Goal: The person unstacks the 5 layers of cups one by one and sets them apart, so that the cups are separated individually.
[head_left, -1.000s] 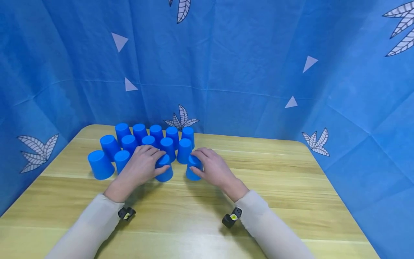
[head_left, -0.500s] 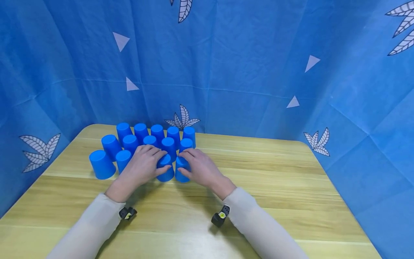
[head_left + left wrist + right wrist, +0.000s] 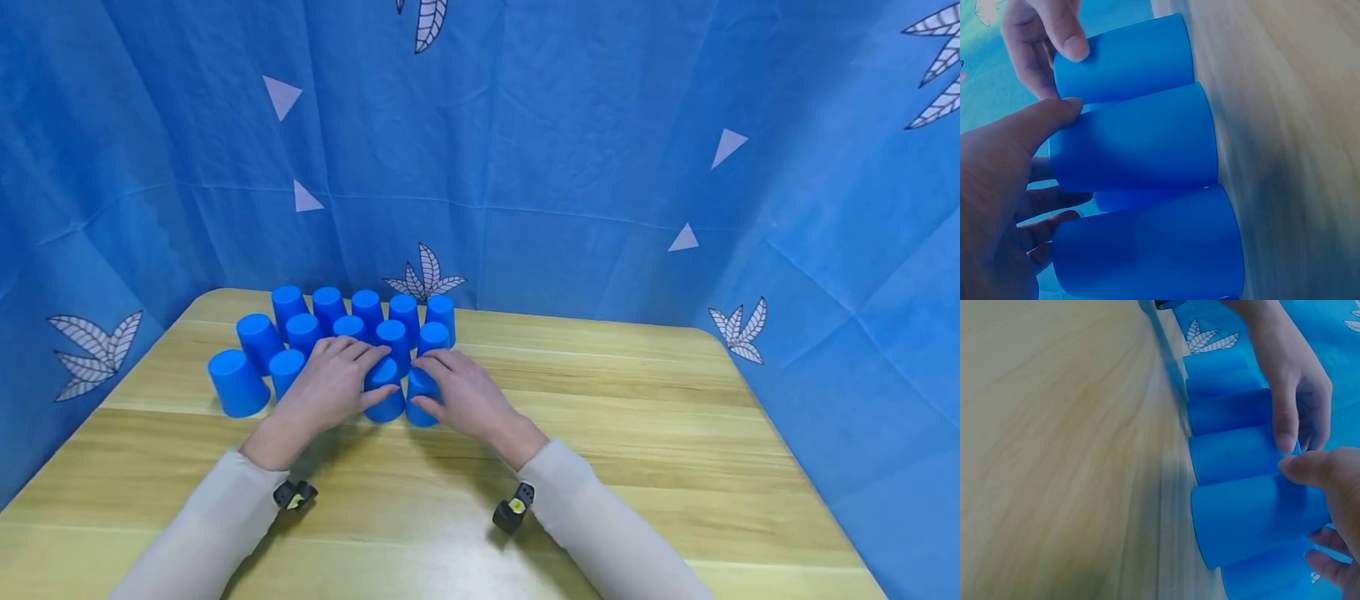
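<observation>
Upside-down blue plastic cups stand in three rows on the table. My left hand (image 3: 330, 379) grips a front-row cup (image 3: 385, 404) near its top, thumb on the near side and fingers over the far side. Right beside it, my right hand (image 3: 465, 392) pinches the front row's rightmost cup (image 3: 420, 408) the same way. In the left wrist view, the left thumb lies on the middle cup (image 3: 1135, 140), and the right hand holds the cup (image 3: 1129, 59) above it. The right wrist view shows the right thumb on the nearest cup (image 3: 1247, 519). Part of the front row is hidden behind the left hand.
More cups stand behind and left, including the front row's left-end cup (image 3: 238, 385) and a back-row cup (image 3: 440, 312). The wooden table (image 3: 637, 417) extends right and toward the person. A blue patterned curtain (image 3: 562, 125) hangs behind. Each wrist wears a black camera.
My right hand has moved left with its cup, closing the gap to the cup in my left hand; over the last half second it hardly moves. The left hand has stayed in place.
</observation>
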`<action>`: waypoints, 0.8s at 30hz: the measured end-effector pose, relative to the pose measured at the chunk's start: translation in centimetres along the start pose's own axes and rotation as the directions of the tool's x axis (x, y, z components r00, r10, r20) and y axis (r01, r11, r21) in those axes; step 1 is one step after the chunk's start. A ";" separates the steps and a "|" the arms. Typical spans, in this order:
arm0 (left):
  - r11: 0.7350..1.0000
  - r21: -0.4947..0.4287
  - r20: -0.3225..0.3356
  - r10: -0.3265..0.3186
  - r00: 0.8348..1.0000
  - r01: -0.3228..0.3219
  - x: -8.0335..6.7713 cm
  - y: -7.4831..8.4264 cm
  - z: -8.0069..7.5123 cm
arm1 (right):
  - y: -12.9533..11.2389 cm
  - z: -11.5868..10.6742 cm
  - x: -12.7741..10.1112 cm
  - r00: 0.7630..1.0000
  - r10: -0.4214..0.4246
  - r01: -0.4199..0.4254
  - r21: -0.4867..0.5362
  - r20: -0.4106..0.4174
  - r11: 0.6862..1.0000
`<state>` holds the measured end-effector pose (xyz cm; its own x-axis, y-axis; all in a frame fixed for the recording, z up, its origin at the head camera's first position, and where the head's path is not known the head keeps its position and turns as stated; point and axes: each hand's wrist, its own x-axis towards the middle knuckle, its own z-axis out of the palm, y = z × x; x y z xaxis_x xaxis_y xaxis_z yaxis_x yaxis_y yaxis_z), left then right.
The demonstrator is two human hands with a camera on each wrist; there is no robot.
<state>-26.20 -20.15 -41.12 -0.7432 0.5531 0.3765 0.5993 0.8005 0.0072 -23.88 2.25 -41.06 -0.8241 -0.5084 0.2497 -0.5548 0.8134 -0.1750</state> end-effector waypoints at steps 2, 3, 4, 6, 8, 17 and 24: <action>1.000 -0.016 0.007 -0.009 1.000 0.009 0.0 0.1 -0.2 | 0.2 0.0 -0.3 1.000 -0.003 0.003 0.009 -0.006 1.000; 1.000 -0.023 0.009 -0.013 1.000 0.013 0.0 0.1 -0.2 | 0.4 -0.1 -0.5 1.000 -0.004 0.004 0.016 -0.011 1.000; 0.999 -0.032 0.011 -0.016 1.000 0.016 0.0 0.2 -0.3 | 0.5 -0.1 -0.8 1.000 -0.004 0.004 0.021 -0.016 1.000; 0.999 -0.044 0.012 -0.017 1.000 0.017 0.0 0.3 -0.5 | 0.8 -0.3 -1.2 0.999 -0.006 0.007 0.034 -0.033 0.999; 0.999 -0.053 0.012 -0.005 1.000 0.006 -0.1 0.4 -0.6 | 1.1 -0.5 -1.7 0.999 -0.006 0.008 0.045 -0.048 0.999; 0.993 -0.094 0.018 0.067 0.998 -0.065 -0.6 0.0 -1.1 | 2.9 -2.3 -4.0 0.994 0.028 -0.025 0.032 -0.107 0.999; 0.993 -0.091 0.065 0.078 0.995 -0.072 -1.2 -0.8 -1.5 | 4.8 -3.7 -6.2 0.994 0.036 -0.038 -0.020 -0.103 0.999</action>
<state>-25.35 -21.76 -40.20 -0.7122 0.6272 0.3153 0.6754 0.7347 0.0642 -20.97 10.34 -39.95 -0.8274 -0.4470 0.3401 -0.5206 0.8375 -0.1657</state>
